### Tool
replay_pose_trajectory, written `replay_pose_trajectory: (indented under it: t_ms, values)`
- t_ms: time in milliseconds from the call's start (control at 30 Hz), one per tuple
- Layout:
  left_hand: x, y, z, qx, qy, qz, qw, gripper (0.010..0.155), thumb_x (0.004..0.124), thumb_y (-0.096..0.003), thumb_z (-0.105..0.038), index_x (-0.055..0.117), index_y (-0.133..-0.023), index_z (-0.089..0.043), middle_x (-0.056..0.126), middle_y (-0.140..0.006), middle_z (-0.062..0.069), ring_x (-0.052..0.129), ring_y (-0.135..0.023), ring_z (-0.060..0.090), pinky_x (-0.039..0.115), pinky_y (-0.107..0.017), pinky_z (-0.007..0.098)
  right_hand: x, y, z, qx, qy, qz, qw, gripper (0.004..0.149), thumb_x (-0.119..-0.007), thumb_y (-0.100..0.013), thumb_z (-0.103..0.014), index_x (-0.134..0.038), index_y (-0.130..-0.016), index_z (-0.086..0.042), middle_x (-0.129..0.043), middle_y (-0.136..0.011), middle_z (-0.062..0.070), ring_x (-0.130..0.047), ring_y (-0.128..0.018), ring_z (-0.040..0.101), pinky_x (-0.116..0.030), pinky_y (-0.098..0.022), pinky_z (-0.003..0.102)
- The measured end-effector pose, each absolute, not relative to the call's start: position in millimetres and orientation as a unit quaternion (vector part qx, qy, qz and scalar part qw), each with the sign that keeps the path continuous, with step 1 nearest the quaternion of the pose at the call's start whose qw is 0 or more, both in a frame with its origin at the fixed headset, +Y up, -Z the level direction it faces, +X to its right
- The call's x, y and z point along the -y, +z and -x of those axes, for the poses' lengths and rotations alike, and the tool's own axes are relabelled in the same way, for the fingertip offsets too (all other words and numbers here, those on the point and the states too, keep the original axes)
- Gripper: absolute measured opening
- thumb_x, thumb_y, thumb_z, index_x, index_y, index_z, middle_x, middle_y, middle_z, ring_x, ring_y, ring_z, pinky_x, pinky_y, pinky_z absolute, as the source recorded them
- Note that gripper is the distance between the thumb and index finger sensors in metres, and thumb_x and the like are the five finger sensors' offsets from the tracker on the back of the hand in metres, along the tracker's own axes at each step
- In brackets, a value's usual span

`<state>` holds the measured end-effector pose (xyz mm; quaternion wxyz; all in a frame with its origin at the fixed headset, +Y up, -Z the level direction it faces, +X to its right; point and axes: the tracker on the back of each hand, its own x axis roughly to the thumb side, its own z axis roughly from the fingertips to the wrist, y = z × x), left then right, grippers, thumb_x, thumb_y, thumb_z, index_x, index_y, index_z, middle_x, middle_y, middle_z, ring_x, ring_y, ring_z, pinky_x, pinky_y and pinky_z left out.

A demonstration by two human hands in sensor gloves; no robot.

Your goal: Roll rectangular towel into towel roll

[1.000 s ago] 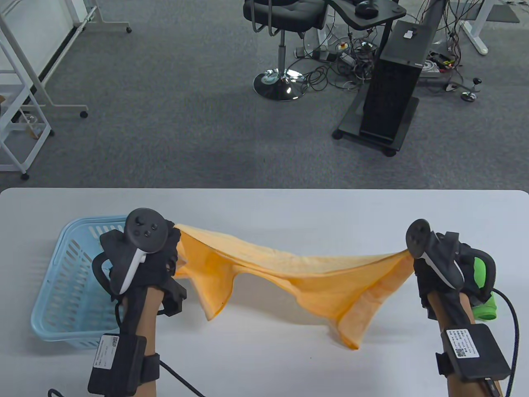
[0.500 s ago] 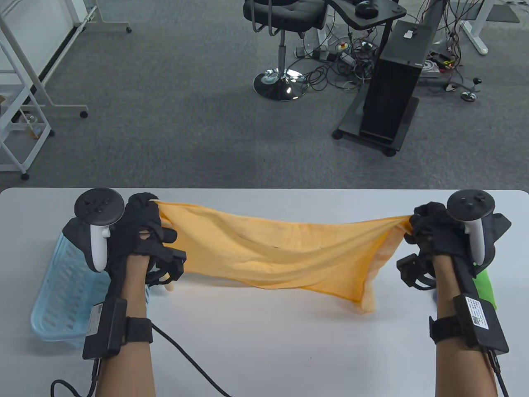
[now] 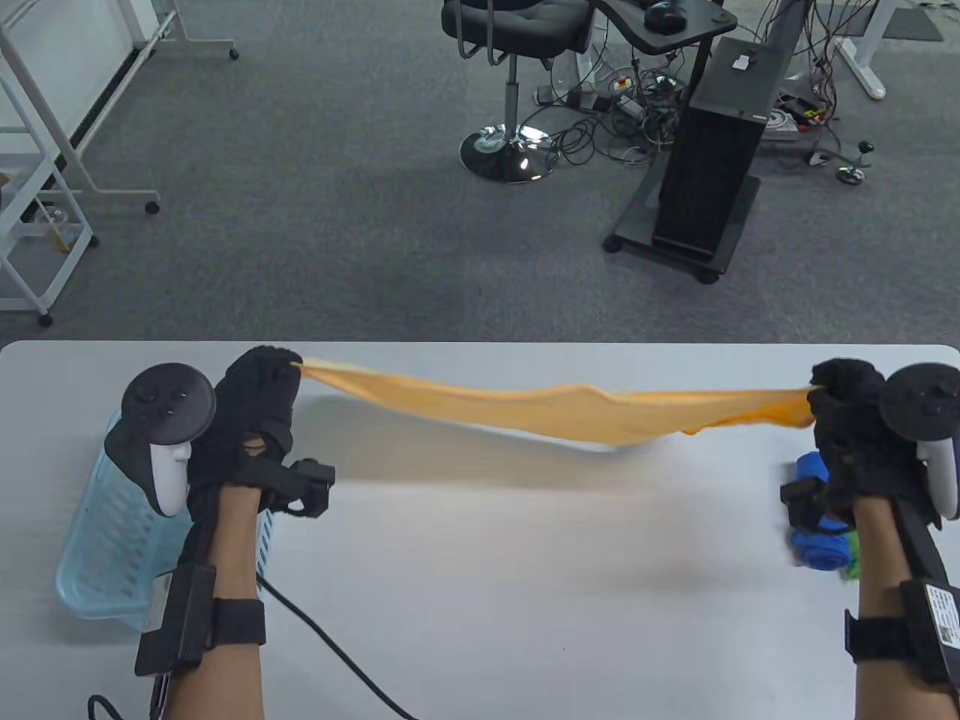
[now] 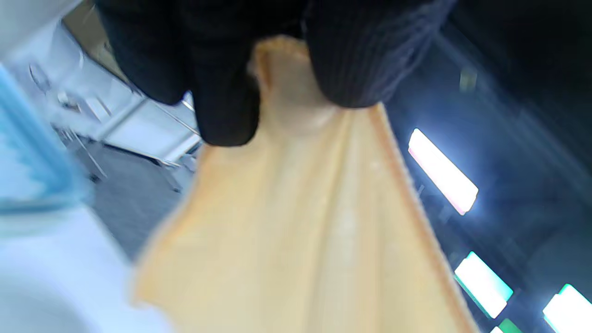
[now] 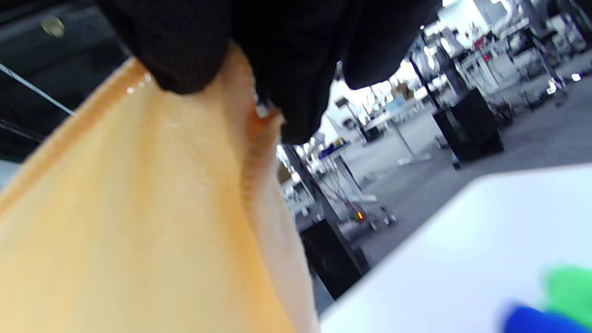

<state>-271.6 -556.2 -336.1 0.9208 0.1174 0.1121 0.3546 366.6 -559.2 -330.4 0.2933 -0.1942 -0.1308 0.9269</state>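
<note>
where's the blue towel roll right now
In the table view the blue towel roll lies on the table at its right side, just under the right hand, with a green roll against its near right side.

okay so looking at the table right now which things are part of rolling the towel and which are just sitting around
Part of the job:
orange towel, stretched in the air
left hand, gripping one end
right hand, gripping the other end

Just lying about:
light blue basket
blue towel roll
green towel roll
</note>
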Motion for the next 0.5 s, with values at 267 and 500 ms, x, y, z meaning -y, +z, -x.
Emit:
replay_pose_trajectory:
  t_ms: [267, 500]
  values:
    - [616, -300, 256, -0.123, 0.285, -0.027, 0.950, 0.043, 0.085, -0.0413, -0.031, 0.097, -0.081, -0.021, 0.077, -0.101, 0.019, 0.110, -0.032, 0.012, 0.092, -0.028, 0.038, 652, -288, -388, 0.012, 0.933, 0.244, 0.265, 0.045, -0.082, -0.034, -0.029, -0.082, -0.079, -0.026, -0.081, -0.088, 0.006, -0.097, -0.069, 0.023, -0.068, -0.063, 0.053]
    - [626, -300, 247, -0.170, 0.228, 0.013, 0.959, 0.042, 0.086, -0.0413, -0.030, 0.096, -0.081, -0.020, 0.106, -0.067, 0.018, 0.110, -0.012, 0.008, 0.093, -0.014, 0.034, 651, -288, -384, -0.014, 0.944, 0.228, 0.238, 0.045, -0.082, -0.034, -0.028, -0.083, -0.079, -0.026, -0.089, -0.076, 0.006, -0.101, -0.050, 0.020, -0.073, -0.060, 0.050]
